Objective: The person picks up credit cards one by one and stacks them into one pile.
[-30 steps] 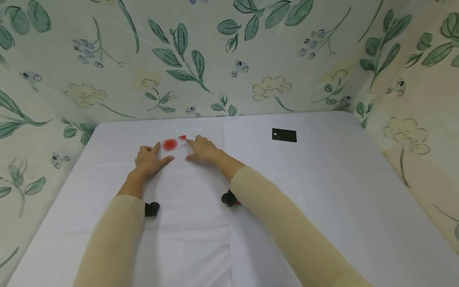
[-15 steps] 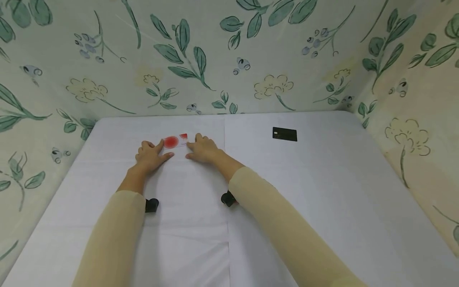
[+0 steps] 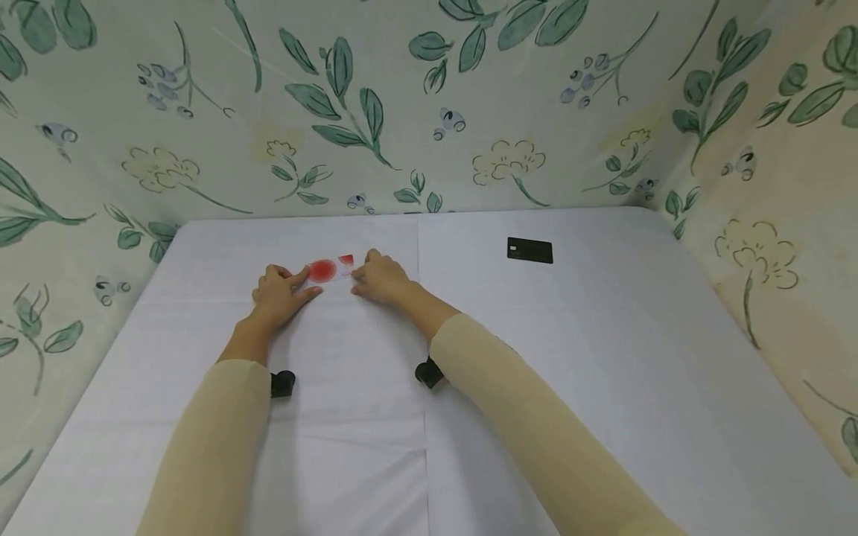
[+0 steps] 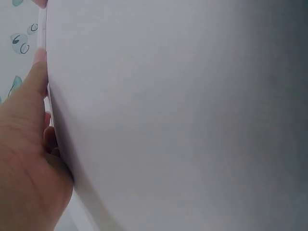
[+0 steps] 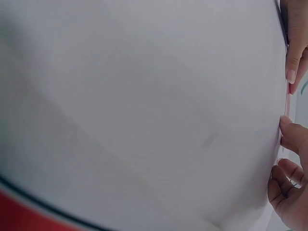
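Note:
A small pale card (image 3: 322, 271) with a red round patch and a red corner lies on the white-covered table, toward its far side. My left hand (image 3: 275, 298) is at the card's left end, its index fingertip touching the edge and the thumb spread below. My right hand (image 3: 380, 278) pinches the card's right end between thumb and index finger, the other fingers bent. In the right wrist view the card (image 5: 288, 103) shows only as a thin reddish strip between the two hands. The left wrist view shows the left thumb (image 4: 41, 57) at the tabletop's horizon.
Further right on the table (image 3: 603, 357) lies a black bank card (image 3: 529, 250) with a chip. The tabletop's far edge meets a leaf-and-flower patterned backdrop (image 3: 375, 97). Black wrist cameras (image 3: 282, 384) stick out below both beige sleeves.
The red-marked card has shifted slightly right and toward me, both hands moving along with it. The right thumb and index finger have drawn closer together. The black card has stayed put.

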Available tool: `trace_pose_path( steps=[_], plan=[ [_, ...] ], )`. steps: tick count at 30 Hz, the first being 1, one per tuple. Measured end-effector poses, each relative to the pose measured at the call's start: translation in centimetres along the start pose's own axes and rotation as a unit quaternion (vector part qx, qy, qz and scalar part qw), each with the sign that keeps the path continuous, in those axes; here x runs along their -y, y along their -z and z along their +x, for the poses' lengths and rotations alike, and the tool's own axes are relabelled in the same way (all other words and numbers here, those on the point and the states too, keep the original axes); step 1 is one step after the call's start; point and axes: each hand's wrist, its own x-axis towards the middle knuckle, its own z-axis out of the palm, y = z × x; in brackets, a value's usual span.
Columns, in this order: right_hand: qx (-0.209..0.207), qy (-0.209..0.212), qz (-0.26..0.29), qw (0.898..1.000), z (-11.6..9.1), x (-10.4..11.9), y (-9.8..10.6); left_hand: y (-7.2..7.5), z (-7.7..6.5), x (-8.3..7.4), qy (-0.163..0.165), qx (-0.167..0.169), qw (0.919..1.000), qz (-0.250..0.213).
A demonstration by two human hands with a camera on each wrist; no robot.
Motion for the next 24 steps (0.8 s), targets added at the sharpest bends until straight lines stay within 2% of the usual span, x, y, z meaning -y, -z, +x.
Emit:
trace_pose_path(
  steps=[8, 12, 15, 19, 24],
  plan=[
    [-0.011, 0.017, 0.023, 1.0, -0.27, -0.5, 0.17, -0.26, 0.03, 0.49, -0.013, -0.032, 0.9984, -0.045],
    [-0.022, 0.009, 0.053, 0.998, -0.21, -0.69, 0.04, -0.35, 0.21, 0.62, -0.02, -0.045, 0.9978, -0.043],
    [-0.015, -0.004, 0.075, 0.997, -0.13, -0.67, -0.13, -0.35, 0.37, 0.58, -0.016, -0.032, 0.9992, -0.017],
    [0.0, -0.006, 0.068, 0.998, -0.11, -0.38, -0.21, -0.17, 0.42, 0.32, -0.003, -0.003, 0.9999, 0.011],
    [0.003, -0.002, 0.047, 0.999, -0.26, -0.14, -0.12, -0.08, 0.22, 0.1, -0.001, 0.002, 1.0, 0.002]
  ],
)
